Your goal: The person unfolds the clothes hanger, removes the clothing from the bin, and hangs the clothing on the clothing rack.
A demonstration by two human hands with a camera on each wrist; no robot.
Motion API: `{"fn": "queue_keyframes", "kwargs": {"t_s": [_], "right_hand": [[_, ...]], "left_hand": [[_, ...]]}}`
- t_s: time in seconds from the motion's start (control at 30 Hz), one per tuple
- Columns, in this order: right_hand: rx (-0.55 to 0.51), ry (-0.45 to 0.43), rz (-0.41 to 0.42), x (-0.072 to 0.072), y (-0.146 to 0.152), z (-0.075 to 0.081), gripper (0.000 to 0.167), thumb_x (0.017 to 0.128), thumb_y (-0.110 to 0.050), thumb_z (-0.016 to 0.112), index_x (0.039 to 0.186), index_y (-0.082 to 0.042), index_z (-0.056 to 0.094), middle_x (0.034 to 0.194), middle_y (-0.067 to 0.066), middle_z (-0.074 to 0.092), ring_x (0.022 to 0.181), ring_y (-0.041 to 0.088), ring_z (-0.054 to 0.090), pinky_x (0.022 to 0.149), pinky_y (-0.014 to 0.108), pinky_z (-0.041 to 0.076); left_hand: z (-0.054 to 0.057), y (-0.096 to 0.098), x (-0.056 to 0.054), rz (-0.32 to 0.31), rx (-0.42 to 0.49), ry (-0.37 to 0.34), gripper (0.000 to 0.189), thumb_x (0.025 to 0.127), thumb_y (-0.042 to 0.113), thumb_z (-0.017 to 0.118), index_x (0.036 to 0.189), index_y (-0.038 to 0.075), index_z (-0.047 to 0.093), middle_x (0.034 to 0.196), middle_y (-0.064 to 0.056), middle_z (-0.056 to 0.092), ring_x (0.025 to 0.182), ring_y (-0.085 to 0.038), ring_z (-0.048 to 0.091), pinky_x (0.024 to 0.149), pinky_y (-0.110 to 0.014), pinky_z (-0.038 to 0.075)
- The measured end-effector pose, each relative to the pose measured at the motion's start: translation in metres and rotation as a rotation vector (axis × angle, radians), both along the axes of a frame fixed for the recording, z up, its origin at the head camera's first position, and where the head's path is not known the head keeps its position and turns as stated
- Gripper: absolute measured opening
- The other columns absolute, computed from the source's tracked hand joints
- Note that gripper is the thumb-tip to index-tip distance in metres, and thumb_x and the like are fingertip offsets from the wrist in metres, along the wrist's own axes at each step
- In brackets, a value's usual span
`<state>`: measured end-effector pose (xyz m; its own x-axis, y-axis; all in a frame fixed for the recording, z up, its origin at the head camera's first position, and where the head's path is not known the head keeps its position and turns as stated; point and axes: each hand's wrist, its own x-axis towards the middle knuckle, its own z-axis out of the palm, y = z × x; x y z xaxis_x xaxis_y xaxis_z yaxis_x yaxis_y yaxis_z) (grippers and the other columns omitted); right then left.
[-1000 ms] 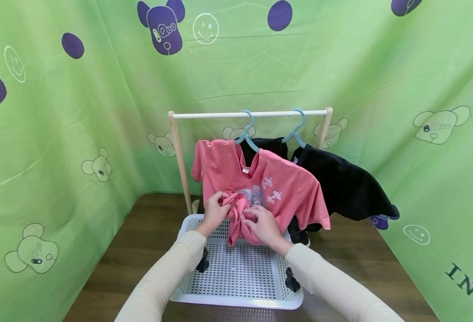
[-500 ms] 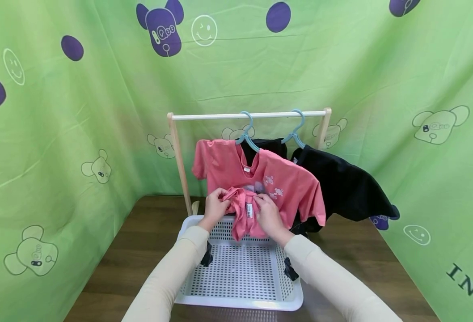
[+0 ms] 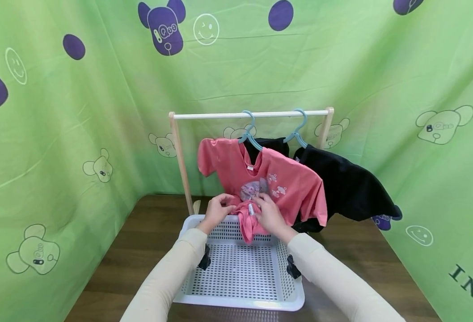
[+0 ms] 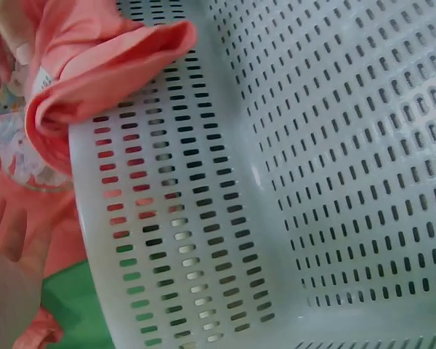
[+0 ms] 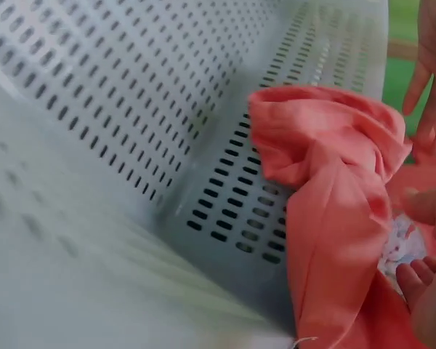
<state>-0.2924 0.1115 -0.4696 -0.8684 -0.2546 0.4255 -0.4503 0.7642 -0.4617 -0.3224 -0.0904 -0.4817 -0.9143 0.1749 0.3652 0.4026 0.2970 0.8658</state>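
Note:
A pink T-shirt [image 3: 289, 179] with a printed picture hangs on a blue hanger [image 3: 249, 134]. Its bunched lower part [image 3: 251, 223], showing a white tag, drapes over the back rim of a white perforated basket [image 3: 236, 273]. My left hand [image 3: 217, 211] is at the left of the bunched cloth; the left wrist view shows its fingers [image 4: 11, 233] spread and loose, holding nothing. To the right of the tag is my right hand [image 3: 270, 215]. Its thumb and fingers stand apart beside the cloth in the right wrist view, with no fabric visible between them.
A small rack with a white bar [image 3: 212, 116] and wooden posts stands behind the basket. Black garments [image 3: 343, 183] hang there on a second blue hanger [image 3: 297, 129]. Below is a brown wooden table [image 3: 120, 264]; a printed green curtain [image 3: 79, 103] surrounds it.
The hands lifted the bunched hem and turned its tag into view, then let the cloth go. The hem has sunk onto the basket rim, baring the shirt's print again.

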Motion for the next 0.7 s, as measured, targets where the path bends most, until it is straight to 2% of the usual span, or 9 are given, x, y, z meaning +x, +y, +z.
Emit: {"fn": "queue_keyframes", "kwargs": {"t_s": [0.23,0.4,0.5,0.63,0.7], "right_hand": [[0.073,-0.047,0.096,0.016,0.005,-0.006,0.052,0.073,0.005,0.079,0.122,0.000,0.065,0.123,0.016,0.058,0.116,0.035,0.051,0.098,0.049,0.043],[0.081,-0.082,0.175,0.020,0.010,-0.008,0.054,0.071,0.008,0.080,0.122,-0.001,0.066,0.121,0.017,0.060,0.114,0.035,0.054,0.094,0.050,0.047],[0.027,-0.144,0.209,0.019,0.017,-0.009,0.056,0.071,0.010,0.080,0.123,-0.002,0.065,0.123,0.017,0.060,0.114,0.034,0.054,0.092,0.048,0.049],[-0.066,-0.219,0.183,0.015,0.027,-0.013,0.058,0.070,0.014,0.077,0.124,-0.004,0.066,0.123,0.013,0.061,0.112,0.030,0.054,0.090,0.046,0.050],[-0.080,-0.218,0.174,0.012,0.031,-0.015,0.058,0.070,0.017,0.075,0.123,-0.003,0.066,0.121,0.012,0.061,0.108,0.028,0.055,0.089,0.045,0.051]], "left_hand": [[-0.009,0.008,0.007,-0.132,-0.086,-0.037,0.026,0.080,-0.004,0.076,0.105,-0.005,0.068,0.100,-0.018,0.069,0.092,-0.030,0.066,0.074,-0.027,0.054],[-0.012,0.015,0.010,-0.203,-0.126,-0.080,0.028,0.077,-0.005,0.079,0.103,-0.001,0.070,0.096,-0.009,0.067,0.085,-0.019,0.062,0.073,-0.025,0.053],[-0.014,0.017,0.009,-0.208,-0.157,-0.084,0.030,0.075,-0.004,0.080,0.103,0.001,0.071,0.097,-0.007,0.067,0.084,-0.015,0.060,0.074,-0.024,0.052],[-0.015,0.020,0.009,-0.192,-0.175,-0.102,0.030,0.075,-0.004,0.081,0.103,0.002,0.072,0.101,-0.006,0.068,0.088,-0.014,0.061,0.077,-0.025,0.052],[-0.014,0.020,0.009,-0.186,-0.180,-0.107,0.030,0.075,-0.004,0.081,0.103,0.002,0.072,0.103,-0.006,0.068,0.090,-0.015,0.062,0.077,-0.026,0.052]]}}
